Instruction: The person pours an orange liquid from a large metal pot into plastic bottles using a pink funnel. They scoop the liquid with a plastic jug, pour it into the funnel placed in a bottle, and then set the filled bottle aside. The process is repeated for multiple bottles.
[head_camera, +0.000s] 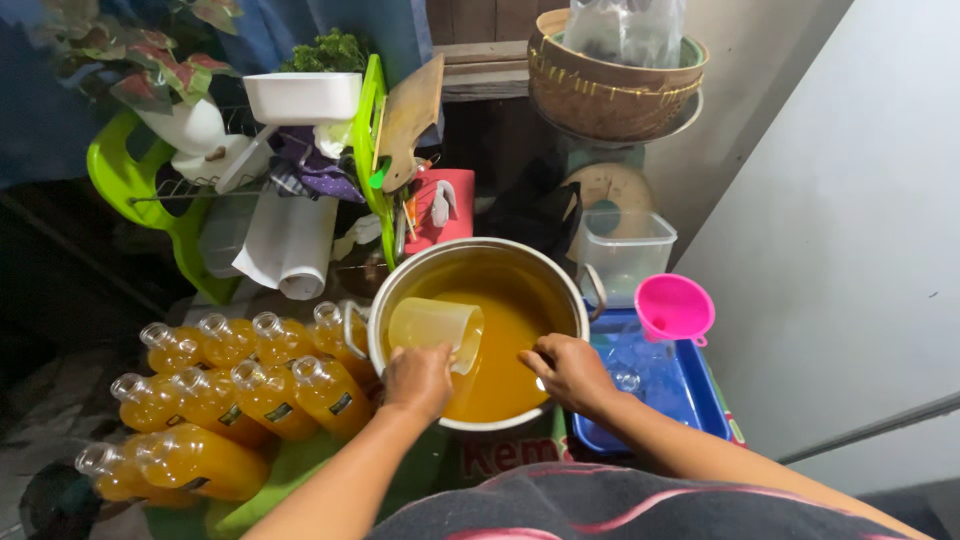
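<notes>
Left hand (418, 378): fingers curled tight around the base of a translucent plastic jug (437, 330), which lies tipped on its side over the near rim of the pot, mouth pointing into it.
Right hand (570, 368): resting on the pot's near right rim, fingers bent together over the edge; I cannot tell whether they actually pinch the metal.
Steel pot (400, 290): sits right in front of the person, about half full of orange-yellow liquid (510, 345).
Spill risk: I reckon the jug, held that flat and only by its base, could slop liquid over the rim onto the person's dark shirt (600, 505).
Slip risk: a wet plastic base may turn in the grip and drop into the pot.
Tip risk: pressing down on the rim could rock the pot; it sits on something with red print that I can barely see.
Filled bottles (230, 385): packed on their sides, touching the pot's left wall; a nudged pot would likely roll them.
Right side: pink funnel (673, 307) on the edge of a blue tray (700, 385), clear empty bottles lying in it, and a clear tub (622, 250) behind.
Behind: green dish rack (190, 215) with a cutting board (410, 115) close to the far rim; a woven basket (610, 85) above.
</notes>
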